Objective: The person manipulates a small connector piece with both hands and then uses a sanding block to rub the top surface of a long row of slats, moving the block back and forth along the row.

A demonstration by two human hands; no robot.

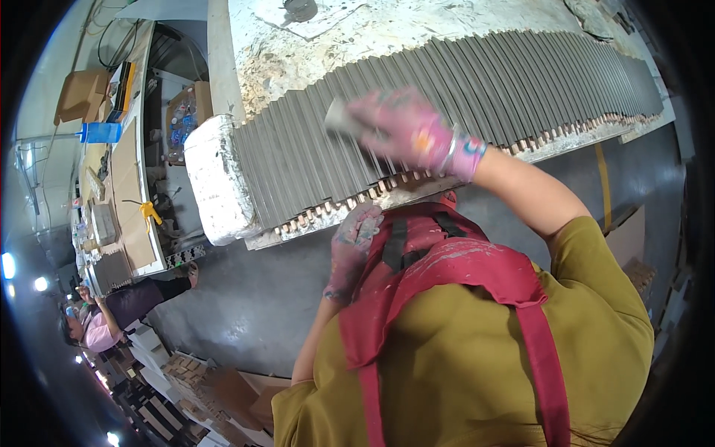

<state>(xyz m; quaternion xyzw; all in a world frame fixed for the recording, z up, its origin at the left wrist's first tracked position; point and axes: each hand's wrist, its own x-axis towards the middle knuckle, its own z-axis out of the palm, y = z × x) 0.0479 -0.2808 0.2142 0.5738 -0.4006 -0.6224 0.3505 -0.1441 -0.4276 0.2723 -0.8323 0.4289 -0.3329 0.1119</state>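
A long row of grey strips lies side by side across the worktable, their pale wood-coloured ends poking out along the near edge. Over the left part of the row, my right hand, in a pink patterned glove, is closed around a pale grey pad-like piece. Motion smears both, so the piece's exact kind is unclear. My left hand, in a stained glove, is beside the near edge, its fingers stretched out towards the strip ends. Nothing shows in it.
A white wrapped block stands against the row's left end. Paint-stained covering spreads behind the strips. On the left, a side bench bears a yellow tool and a blue container. Another person is at the lower left.
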